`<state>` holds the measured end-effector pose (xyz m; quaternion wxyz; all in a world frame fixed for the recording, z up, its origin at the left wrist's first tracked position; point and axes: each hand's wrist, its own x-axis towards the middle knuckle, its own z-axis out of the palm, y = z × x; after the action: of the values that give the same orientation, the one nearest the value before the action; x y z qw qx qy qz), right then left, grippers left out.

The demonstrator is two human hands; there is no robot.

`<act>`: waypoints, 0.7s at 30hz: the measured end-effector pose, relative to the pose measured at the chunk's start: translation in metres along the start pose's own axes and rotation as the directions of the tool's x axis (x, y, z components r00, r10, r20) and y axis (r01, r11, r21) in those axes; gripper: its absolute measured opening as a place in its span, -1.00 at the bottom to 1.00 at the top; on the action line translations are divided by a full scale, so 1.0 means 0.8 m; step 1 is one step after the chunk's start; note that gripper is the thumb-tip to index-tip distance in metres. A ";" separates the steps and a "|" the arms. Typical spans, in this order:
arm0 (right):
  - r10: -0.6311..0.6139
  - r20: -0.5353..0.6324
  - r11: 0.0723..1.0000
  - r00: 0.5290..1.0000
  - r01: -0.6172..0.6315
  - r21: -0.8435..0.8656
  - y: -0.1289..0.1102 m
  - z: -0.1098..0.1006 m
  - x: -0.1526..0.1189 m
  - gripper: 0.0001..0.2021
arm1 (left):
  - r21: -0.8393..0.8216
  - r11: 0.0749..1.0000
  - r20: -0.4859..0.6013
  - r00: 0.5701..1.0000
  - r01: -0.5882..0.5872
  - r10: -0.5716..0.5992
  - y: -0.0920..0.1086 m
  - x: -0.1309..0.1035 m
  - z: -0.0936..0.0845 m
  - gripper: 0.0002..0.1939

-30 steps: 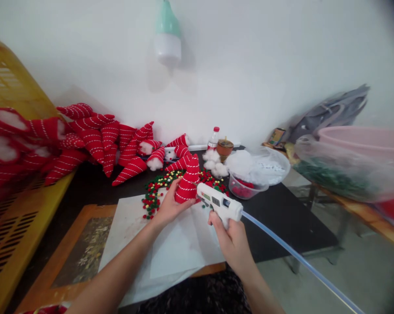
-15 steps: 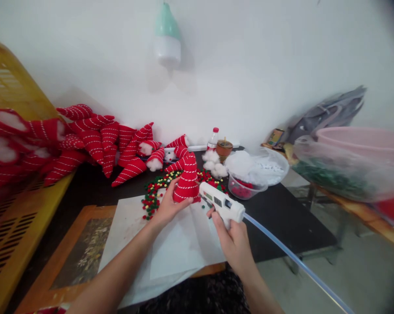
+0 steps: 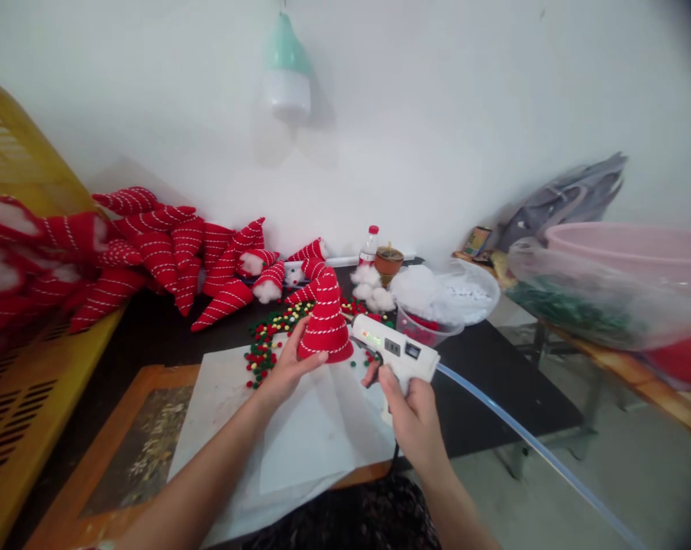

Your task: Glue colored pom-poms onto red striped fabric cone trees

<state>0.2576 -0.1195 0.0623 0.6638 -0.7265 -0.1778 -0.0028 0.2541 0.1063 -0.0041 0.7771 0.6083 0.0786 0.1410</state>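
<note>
A red cone-shaped hat with white stitched stripes stands upright over the white paper. My left hand grips it low on its left side, thumb across the front near the brim. In my right hand is a white hot glue gun, its nozzle pointing left, close to the hat's lower right edge. Whether the nozzle touches the fabric I cannot tell. A long translucent glue stick runs out of the gun's back. Small red, green and yellow pom-poms lie scattered behind the hat.
Red striped cones are heaped at the left beside a yellow crate. Behind the gun are white fluff balls, a bottle, a brown pot and a clear bowl. A pink basin stands right.
The glue gun has turned slightly, showing more of its side and handle. The hat stays in my left hand, its brim now fuller to view. The whole scene has shifted slightly left.
</note>
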 end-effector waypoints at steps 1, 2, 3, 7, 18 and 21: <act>0.004 0.004 1.000 1.000 -0.004 -0.005 0.000 0.000 0.000 -0.52 | -0.006 1.000 0.005 1.000 0.003 -0.003 0.000 0.000 0.000 0.17; 0.006 0.009 1.000 1.000 -0.006 -0.010 -0.001 0.000 0.000 -0.52 | -0.010 1.000 0.015 1.000 0.005 -0.005 0.001 -0.001 0.000 0.16; 0.006 0.013 1.000 1.000 -0.006 -0.014 -0.001 -0.001 0.000 -0.52 | -0.012 1.000 0.026 1.000 0.006 -0.006 0.001 -0.001 0.001 0.16; 0.011 0.020 1.000 1.000 -0.011 -0.009 -0.002 -0.001 0.000 -0.52 | -0.018 1.000 0.047 0.999 -0.008 0.009 0.006 -0.002 0.004 0.15; 0.005 0.027 1.000 1.000 -0.005 -0.010 0.002 -0.001 -0.002 -0.53 | 0.004 1.000 0.000 1.000 -0.005 0.005 -0.001 0.000 0.001 0.19; 0.007 0.036 1.000 0.999 -0.006 -0.011 0.003 -0.001 -0.002 -0.53 | 0.000 1.000 0.003 1.000 -0.011 0.011 -0.004 0.002 -0.002 0.19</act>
<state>0.2568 -0.1211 0.0594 0.6565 -0.7307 -0.1872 0.0113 0.2558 0.1073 -0.0074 0.7763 0.6091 0.0741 0.1444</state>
